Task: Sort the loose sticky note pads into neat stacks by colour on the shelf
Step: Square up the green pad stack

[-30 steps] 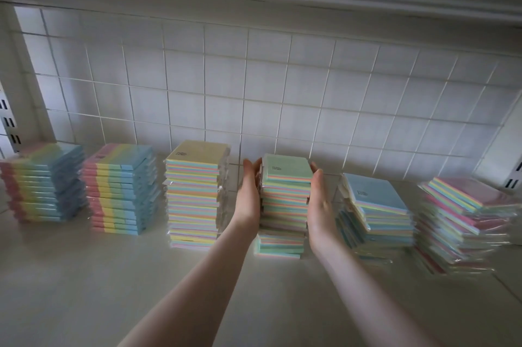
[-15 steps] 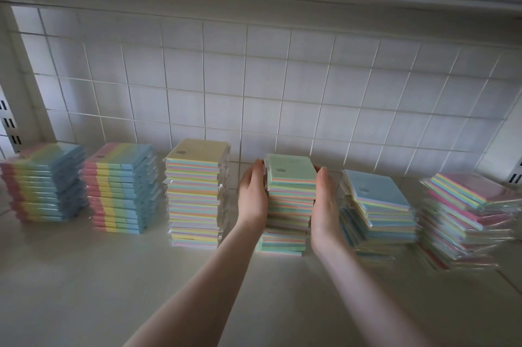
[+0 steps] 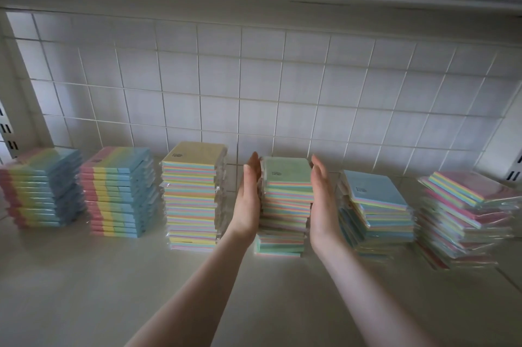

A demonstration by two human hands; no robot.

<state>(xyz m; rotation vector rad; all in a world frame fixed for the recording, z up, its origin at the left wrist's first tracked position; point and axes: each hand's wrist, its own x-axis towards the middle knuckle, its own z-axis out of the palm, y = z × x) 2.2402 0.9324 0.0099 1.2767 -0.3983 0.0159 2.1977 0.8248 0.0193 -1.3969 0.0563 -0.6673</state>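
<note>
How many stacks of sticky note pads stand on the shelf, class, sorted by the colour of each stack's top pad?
Rainbow-striped top (pink to blue bands): 2, the far-left stack and its neighbour
Yellow top: 1
Green top, between the left hand and right hand: 1
Blue top: 1
Pink top: 1
Total: 6 stacks

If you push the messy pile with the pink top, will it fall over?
Probably, at least partly. The pink-topped stack looks crooked, its pads fanned out at different angles. The pads appear wrapped in shiny clear film, so they would likely slide off each other rather than topple as one block.
</note>
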